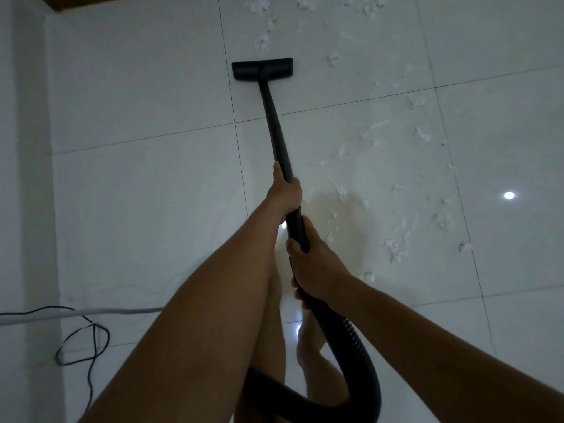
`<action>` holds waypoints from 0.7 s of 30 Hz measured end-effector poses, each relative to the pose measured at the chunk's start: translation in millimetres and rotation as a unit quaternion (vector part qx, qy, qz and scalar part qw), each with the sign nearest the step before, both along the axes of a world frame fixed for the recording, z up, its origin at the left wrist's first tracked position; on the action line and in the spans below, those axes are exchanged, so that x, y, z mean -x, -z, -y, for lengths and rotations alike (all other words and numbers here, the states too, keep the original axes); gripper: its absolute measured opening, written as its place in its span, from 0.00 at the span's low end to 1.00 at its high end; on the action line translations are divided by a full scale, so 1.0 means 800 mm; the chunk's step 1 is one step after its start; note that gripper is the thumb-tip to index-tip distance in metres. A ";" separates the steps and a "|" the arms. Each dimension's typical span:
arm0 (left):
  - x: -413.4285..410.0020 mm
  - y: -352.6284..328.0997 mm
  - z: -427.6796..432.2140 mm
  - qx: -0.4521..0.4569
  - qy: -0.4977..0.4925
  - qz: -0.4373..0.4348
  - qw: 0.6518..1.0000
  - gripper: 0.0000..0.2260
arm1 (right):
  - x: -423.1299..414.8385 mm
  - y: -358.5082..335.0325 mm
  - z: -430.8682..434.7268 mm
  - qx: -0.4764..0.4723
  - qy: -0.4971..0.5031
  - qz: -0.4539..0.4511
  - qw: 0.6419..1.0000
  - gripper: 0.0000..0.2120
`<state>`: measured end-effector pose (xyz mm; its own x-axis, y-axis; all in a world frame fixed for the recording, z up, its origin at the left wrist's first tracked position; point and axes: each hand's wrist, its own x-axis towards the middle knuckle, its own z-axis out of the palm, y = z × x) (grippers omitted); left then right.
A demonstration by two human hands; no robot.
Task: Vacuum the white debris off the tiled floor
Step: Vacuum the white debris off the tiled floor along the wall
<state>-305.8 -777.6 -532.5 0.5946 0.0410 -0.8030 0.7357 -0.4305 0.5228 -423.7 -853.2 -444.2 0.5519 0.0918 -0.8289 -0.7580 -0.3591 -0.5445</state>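
A black vacuum wand (274, 129) runs from my hands up to a flat black floor head (262, 69) lying on the white tiled floor (146, 102). My left hand (283, 193) grips the wand partway along. My right hand (314, 264) grips its lower end, where the ribbed black hose (357, 361) starts and loops down behind my arms. White debris (396, 245) lies scattered right of the wand, and more debris (262, 41) sits just beyond the head and along the top edge.
A white wall (27, 148) borders the floor on the left. A black cable (91, 340) coils near its base, crossed by a pale cord (91, 312). My bare legs and feet (308, 346) stand below the hands. A ceiling light reflects in the tiles (508, 195).
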 end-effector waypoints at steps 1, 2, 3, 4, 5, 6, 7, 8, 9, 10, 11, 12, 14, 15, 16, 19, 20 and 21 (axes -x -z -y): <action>0.000 0.006 -0.001 0.001 -0.001 0.003 1.000 0.29 | 0.001 0.002 0.000 -0.004 0.002 -0.001 1.000 0.27; -0.001 0.013 -0.003 0.003 -0.004 0.006 1.000 0.29 | 0.001 0.005 -0.001 -0.005 0.003 0.000 1.000 0.27; -0.001 0.020 -0.006 0.005 -0.006 0.006 1.000 0.29 | 0.001 0.008 -0.003 -0.004 0.004 0.002 1.000 0.27; -0.001 0.025 -0.009 0.006 -0.008 0.005 1.000 0.29 | 0.000 0.012 -0.006 -0.004 0.003 0.003 1.000 0.28; -0.001 0.030 -0.011 0.007 -0.011 0.004 1.000 0.30 | -0.001 0.017 -0.010 -0.007 0.001 0.004 1.000 0.29; -0.003 0.036 -0.014 0.012 -0.016 -0.001 1.000 0.30 | -0.003 0.021 -0.014 -0.011 0.000 0.000 1.000 0.30; -0.005 0.044 -0.018 0.019 -0.021 -0.008 1.000 0.30 | -0.005 0.025 -0.018 -0.014 0.000 -0.007 1.000 0.30; -0.009 0.054 -0.020 0.026 -0.021 -0.010 0.999 0.30 | -0.009 0.028 -0.021 -0.017 -0.001 -0.012 1.000 0.31; -0.012 0.063 -0.023 0.031 -0.022 -0.009 0.999 0.30 | -0.013 0.031 -0.024 -0.021 -0.001 -0.011 1.000 0.31; -0.017 0.069 -0.026 0.032 -0.022 -0.007 0.999 0.30 | -0.018 0.034 -0.027 -0.025 0.001 -0.006 1.000 0.30; -0.023 0.070 -0.029 0.033 -0.026 -0.004 0.999 0.30 | -0.023 0.036 -0.029 -0.030 0.004 -0.001 1.000 0.29; -0.030 0.071 -0.033 0.033 -0.028 -0.004 0.999 0.31 | -0.028 0.039 -0.032 -0.034 0.006 0.003 0.999 0.29; -0.044 0.074 -0.040 0.030 -0.027 -0.004 0.999 0.31 | -0.038 0.044 -0.039 -0.030 0.004 0.008 0.999 0.29; -0.050 0.076 -0.044 0.026 -0.026 -0.003 0.999 0.32 | -0.043 0.048 -0.043 -0.026 -0.001 0.010 1.000 0.29; -0.056 0.079 -0.047 0.024 -0.025 0.000 0.999 0.32 | -0.048 0.051 -0.046 -0.021 -0.005 0.011 1.000 0.30; -0.074 0.085 -0.054 0.031 -0.028 0.008 0.999 0.32 | -0.063 0.057 -0.053 -0.014 -0.007 0.010 1.000 0.30; -0.080 0.088 -0.056 0.036 -0.031 0.010 0.999 0.32 | -0.069 0.057 -0.054 -0.014 -0.005 0.008 1.000 0.30; -0.086 0.089 -0.056 0.040 -0.033 0.010 0.999 0.32 | -0.075 0.056 -0.055 -0.015 -0.004 0.006 1.000 0.30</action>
<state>-236.9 -732.6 -603.9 0.6089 0.0176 -0.7931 0.7501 -0.3379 0.5684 -363.7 -809.5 -489.3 0.5609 0.1209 -0.8190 -0.7489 -0.3477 -0.5642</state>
